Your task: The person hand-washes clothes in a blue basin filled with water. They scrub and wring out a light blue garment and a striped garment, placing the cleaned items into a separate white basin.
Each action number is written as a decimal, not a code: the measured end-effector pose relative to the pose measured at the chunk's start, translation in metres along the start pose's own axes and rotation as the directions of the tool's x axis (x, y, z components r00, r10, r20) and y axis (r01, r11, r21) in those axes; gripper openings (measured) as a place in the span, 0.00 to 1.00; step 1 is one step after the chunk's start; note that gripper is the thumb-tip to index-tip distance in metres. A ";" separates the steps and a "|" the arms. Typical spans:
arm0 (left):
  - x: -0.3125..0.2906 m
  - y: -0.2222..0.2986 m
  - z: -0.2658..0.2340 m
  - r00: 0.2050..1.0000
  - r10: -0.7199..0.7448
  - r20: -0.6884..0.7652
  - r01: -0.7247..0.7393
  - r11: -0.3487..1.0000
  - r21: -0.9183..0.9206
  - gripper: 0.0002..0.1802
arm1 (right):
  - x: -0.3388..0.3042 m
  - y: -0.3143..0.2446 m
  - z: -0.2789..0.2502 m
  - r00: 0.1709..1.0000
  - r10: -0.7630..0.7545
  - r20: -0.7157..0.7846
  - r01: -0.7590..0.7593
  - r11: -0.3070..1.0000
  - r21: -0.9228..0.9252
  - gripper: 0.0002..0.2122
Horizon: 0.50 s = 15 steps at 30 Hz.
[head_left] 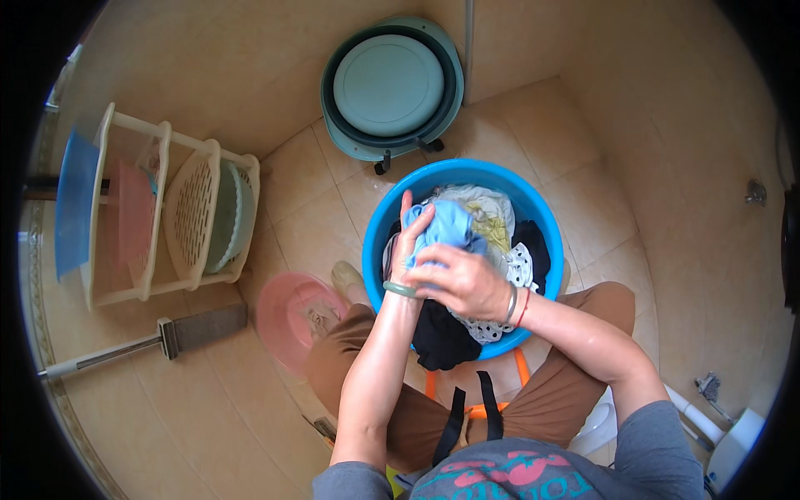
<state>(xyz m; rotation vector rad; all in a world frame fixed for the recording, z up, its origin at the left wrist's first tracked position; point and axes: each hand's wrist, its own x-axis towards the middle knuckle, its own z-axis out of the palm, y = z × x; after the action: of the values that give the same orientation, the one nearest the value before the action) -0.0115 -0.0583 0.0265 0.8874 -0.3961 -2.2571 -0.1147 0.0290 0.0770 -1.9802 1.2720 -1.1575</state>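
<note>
A light blue cloth [446, 223] is bunched up over a round blue basin [543, 204] full of clothes. My left hand [407, 240], with a green bangle at its wrist, holds the cloth against the palm, fingers pointing away from me. Across it comes my right hand [467, 282], its fingers curled at the cloth's near end beside the left palm; its fingertips are partly hidden. Beneath my hands lie a white garment [492, 202] with a yellowish patch, a white piece with black dots [520, 265] and a black garment [446, 337] hanging at the near rim.
A folded green basin [388, 83] leans at the far wall. To the left stand a cream rack [158, 287] holding basins, a flat mop [204, 332] and a pink basin [279, 337] with something pale inside. An orange-legged stool [483, 411] is between my knees. Tiled walls enclose the space.
</note>
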 end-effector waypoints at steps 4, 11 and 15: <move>-0.003 -0.006 0.025 0.988 -0.048 -0.144 0.043 0.998 -0.042 0.18 | -0.002 -0.010 0.017 0.977 -0.091 -0.191 0.044 0.970 -0.237 0.08; -0.006 -0.056 0.023 0.849 0.276 -0.451 -0.176 0.952 0.252 0.17 | 0.000 0.070 0.010 0.850 0.200 -0.486 -0.343 0.912 -0.225 0.06; 0.005 -0.065 0.006 0.851 0.186 -0.490 -0.072 0.967 0.243 0.14 | -0.008 0.076 0.013 0.906 0.221 -0.362 -0.348 0.876 -0.335 0.06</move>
<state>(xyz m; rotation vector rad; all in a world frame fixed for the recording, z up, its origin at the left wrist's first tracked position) -0.0488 -0.0138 -0.0035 1.4792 -0.4425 -1.7812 -0.1402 0.0039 0.0087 -1.8192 2.0307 -1.1635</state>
